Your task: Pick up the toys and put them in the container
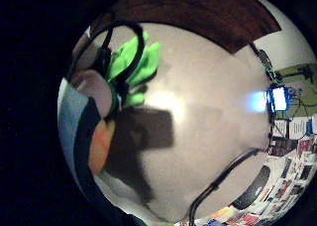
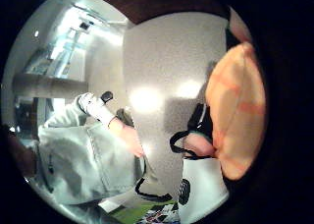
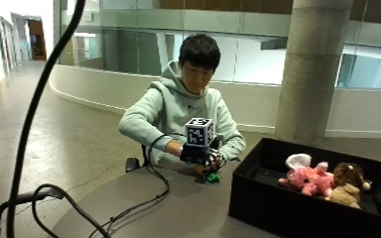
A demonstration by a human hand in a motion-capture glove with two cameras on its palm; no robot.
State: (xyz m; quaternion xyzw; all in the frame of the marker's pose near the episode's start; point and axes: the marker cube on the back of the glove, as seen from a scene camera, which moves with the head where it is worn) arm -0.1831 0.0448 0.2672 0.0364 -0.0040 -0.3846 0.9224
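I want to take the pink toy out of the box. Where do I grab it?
Grab its round body, coming straight down from above. The pink toy sits upright in the box, whose tall walls block the sides. The brown toy is close beside it, so only the top is free.

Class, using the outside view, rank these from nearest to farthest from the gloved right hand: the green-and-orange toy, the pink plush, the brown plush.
1. Green-and-orange toy: at the gloved right hand, above the table.
2. Pink plush: inside the black container, on the side nearer the hand.
3. Brown plush: in the container, just beyond the pink one.
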